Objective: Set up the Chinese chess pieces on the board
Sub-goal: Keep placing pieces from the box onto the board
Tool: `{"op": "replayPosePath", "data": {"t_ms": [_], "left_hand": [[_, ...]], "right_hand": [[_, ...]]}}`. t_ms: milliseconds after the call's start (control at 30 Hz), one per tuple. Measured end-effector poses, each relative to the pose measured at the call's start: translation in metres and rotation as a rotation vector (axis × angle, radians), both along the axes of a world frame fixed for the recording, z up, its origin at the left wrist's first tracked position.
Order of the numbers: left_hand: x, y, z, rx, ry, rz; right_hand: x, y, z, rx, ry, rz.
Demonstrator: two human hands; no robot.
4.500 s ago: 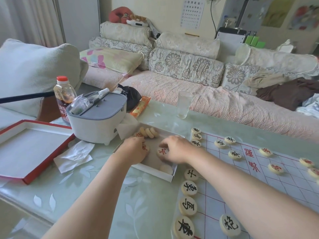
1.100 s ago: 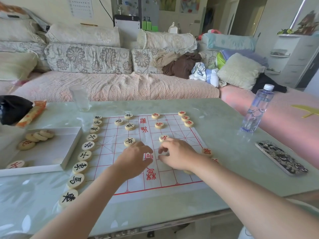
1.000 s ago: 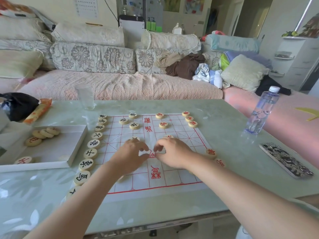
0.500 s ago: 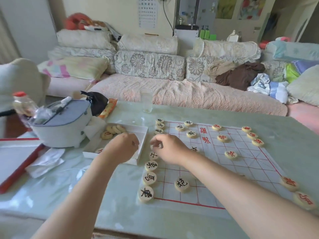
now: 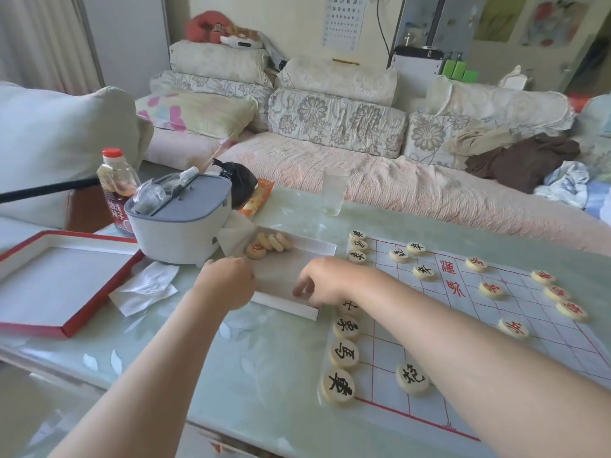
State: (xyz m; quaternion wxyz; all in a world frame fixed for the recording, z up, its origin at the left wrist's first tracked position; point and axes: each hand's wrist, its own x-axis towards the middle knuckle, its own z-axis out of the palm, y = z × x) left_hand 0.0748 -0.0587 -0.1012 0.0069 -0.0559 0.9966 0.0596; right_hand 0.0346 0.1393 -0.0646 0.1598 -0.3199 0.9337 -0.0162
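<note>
The paper chess board [image 5: 545, 328] lies on the right of the glass table. Black-lettered pieces [image 5: 344, 353] line its left edge, and one more [image 5: 412, 378] stands a column in. Red-lettered pieces [image 5: 513, 327] are spread over its right half. Left of the board sits the white piece box [image 5: 325, 248] with several loose pieces [image 5: 255, 250] in its far corner. My left hand [image 5: 228, 285] hovers over the box's near left part, knuckles up, fingers hidden. My right hand [image 5: 330, 280] reaches into the near right part with fingertips down and no piece visible in them.
A grey lidded container [image 5: 180, 223] stands just behind the box, with a crumpled tissue [image 5: 145, 285] and the red-rimmed box lid [image 5: 49, 279] to its left. A bottle [image 5: 115, 180], a black bag [image 5: 241, 186] and a drinking glass [image 5: 334, 191] stand further back. A sofa runs behind the table.
Both hands have left the middle of the board and moved left to the piece box. My view has swung left with them.
</note>
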Motion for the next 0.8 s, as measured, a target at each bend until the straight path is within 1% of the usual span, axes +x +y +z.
{"op": "replayPosePath", "data": {"t_ms": [67,133,267,367,433,533,567,700,800], "left_hand": [[-0.002,0.004,0.003,-0.02,-0.025,0.013],[-0.005,0.007,0.003,0.0,-0.049,0.015],[-0.01,0.013,0.001,0.167,-0.064,-0.051],[-0.009,0.022,0.002,0.225,-0.054,-0.074],[-0.01,0.024,0.002,0.234,-0.041,-0.061],[-0.011,0.025,0.001,0.247,-0.008,-0.043],[-0.011,0.025,0.0,0.259,-0.003,-0.036],[-0.014,0.03,-0.002,0.242,-0.005,-0.013],[-0.017,0.031,-0.002,0.224,-0.028,0.016]], "right_hand": [[-0.002,-0.002,0.002,0.04,0.006,0.015],[-0.004,-0.003,0.004,0.064,0.009,0.031],[-0.008,-0.007,0.003,0.082,-0.007,0.036],[-0.011,-0.008,0.0,0.102,0.05,0.046],[-0.014,-0.008,-0.005,0.017,0.122,0.013],[-0.02,-0.007,-0.017,-0.22,0.239,-0.095],[-0.022,-0.006,-0.021,-0.247,0.259,-0.112],[-0.023,0.004,-0.035,-0.166,0.256,-0.044],[-0.024,0.011,-0.038,-0.24,0.23,-0.093]]}}
